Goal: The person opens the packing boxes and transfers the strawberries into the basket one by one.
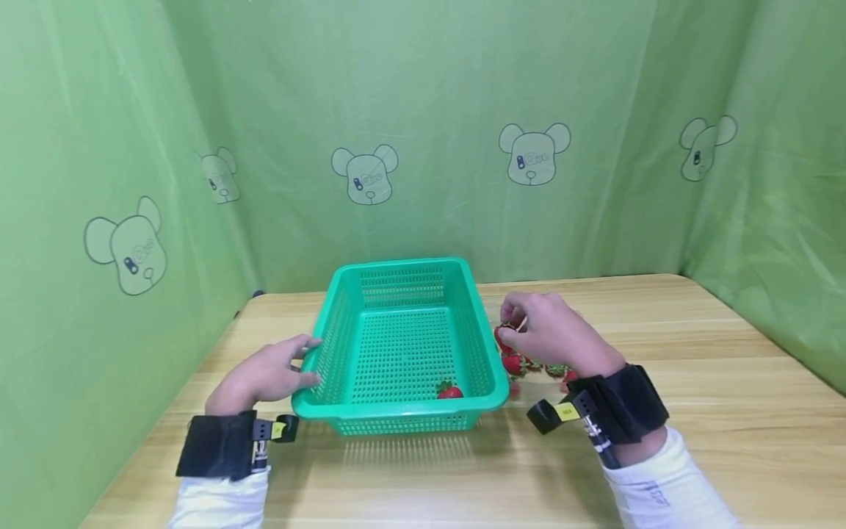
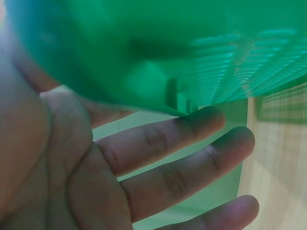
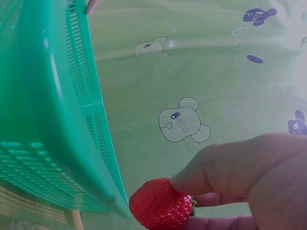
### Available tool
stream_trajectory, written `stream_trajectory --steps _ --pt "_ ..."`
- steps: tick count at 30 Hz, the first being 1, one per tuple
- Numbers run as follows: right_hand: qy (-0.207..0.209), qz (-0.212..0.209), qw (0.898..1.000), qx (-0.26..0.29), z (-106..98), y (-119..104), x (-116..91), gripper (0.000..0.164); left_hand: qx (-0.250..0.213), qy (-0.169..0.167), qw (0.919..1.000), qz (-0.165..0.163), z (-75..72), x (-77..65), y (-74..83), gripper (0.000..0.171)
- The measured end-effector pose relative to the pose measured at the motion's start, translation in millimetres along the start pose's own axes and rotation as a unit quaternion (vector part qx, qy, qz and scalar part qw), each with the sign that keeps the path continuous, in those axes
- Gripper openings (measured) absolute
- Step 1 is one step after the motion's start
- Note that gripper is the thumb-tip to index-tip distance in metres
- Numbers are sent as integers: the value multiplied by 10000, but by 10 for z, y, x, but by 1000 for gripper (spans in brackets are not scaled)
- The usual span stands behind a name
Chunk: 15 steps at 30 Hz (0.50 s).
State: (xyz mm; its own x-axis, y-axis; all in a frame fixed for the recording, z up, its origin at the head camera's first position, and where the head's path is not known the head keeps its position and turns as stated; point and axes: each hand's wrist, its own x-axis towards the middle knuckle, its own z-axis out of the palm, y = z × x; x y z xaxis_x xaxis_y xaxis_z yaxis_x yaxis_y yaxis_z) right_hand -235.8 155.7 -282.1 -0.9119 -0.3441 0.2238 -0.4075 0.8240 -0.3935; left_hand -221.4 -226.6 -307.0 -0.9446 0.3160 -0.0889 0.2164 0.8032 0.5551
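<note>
A green plastic basket [image 1: 406,408] stands on the table, and a single strawberry [image 1: 450,391] lies inside at its near right corner. At the basket's left rim is my left hand [image 1: 269,371]; in the left wrist view its fingers [image 2: 163,143] extend fairly straight beneath the rim. Just beyond the right side, my right hand [image 1: 551,330] pinches a red strawberry [image 3: 160,203] between thumb and fingers, its green leaves toward the palm. Below that hand, several more strawberries [image 1: 512,364] lie beside the basket, partly hidden by the hand and wrist.
The wooden table [image 1: 714,353] extends to the right and in front of the basket. Green curtains [image 1: 449,220] with bear-head outlines enclose the back and both sides. A black band with a small camera [image 1: 546,416] sits on each wrist.
</note>
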Motion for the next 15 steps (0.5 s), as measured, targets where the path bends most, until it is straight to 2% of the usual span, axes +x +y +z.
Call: stream_trajectory --steps 15 --pt "61 -104 9999 59 -9 -90 -21 6 17 0 10000 17 -3 3 -12 61"
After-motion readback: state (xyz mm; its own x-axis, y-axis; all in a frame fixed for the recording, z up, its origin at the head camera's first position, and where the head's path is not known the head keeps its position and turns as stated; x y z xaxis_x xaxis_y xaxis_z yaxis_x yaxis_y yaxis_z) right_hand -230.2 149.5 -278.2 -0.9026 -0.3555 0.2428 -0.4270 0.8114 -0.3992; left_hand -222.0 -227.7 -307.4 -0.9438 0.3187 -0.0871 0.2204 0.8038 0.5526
